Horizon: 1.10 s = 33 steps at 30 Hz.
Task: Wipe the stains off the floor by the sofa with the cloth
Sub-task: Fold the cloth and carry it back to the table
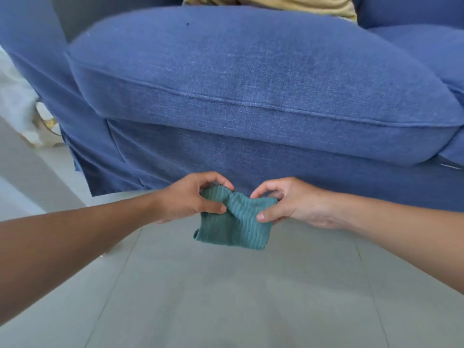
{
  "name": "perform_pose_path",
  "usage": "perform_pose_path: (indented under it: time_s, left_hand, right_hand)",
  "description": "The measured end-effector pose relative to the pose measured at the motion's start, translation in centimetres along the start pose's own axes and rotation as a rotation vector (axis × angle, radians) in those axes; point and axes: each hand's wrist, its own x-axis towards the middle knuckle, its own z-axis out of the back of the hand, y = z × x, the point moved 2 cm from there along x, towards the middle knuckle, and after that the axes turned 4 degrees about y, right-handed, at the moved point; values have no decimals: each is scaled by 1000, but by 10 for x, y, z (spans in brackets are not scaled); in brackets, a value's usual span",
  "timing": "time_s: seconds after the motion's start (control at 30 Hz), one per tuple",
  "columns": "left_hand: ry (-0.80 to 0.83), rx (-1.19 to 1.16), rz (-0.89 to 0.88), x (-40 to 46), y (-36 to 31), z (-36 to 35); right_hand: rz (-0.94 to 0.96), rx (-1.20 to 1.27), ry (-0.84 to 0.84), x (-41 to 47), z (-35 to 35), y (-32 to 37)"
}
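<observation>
A small teal ribbed cloth, folded over, hangs between my two hands just above the grey tiled floor. My left hand pinches its upper left corner with thumb and fingers. My right hand pinches its upper right edge the same way. The blue sofa rises directly behind the hands, its skirt reaching the floor. No clear stain shows on the tiles; a faint dark mark lies to the right of the cloth.
A tan cushion lies on the sofa seat at the top. White fabric and some blurred objects sit left of the sofa arm. Open tile floor stretches towards me.
</observation>
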Motion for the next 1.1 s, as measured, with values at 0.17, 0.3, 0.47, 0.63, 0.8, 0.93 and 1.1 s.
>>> perform_pose_path:
  time_s: [0.17, 0.3, 0.47, 0.63, 0.8, 0.93, 1.1]
  left_hand:
    - [-68, 87, 46, -40, -34, 25]
    - [-181, 182, 55, -66, -73, 54]
    - [-299, 333, 60, -100, -135, 84]
    - [-445, 334, 77, -159, -203, 131]
    - [-567, 192, 129, -257, -231, 175]
    - [-692, 106, 227, -345, -217, 193]
    - [-868, 15, 413, -451, -190, 204]
  right_hand:
    - [95, -110, 110, 10, -4, 48]
    - [203, -89, 206, 17, -5, 96]
    - [352, -54, 321, 16, -18, 156]
    - [497, 113, 283, 15, -30, 238]
    - [596, 223, 206, 18, -89, 315]
    - [552, 209, 285, 29, -174, 363]
    - [535, -55, 453, 28, -281, 418]
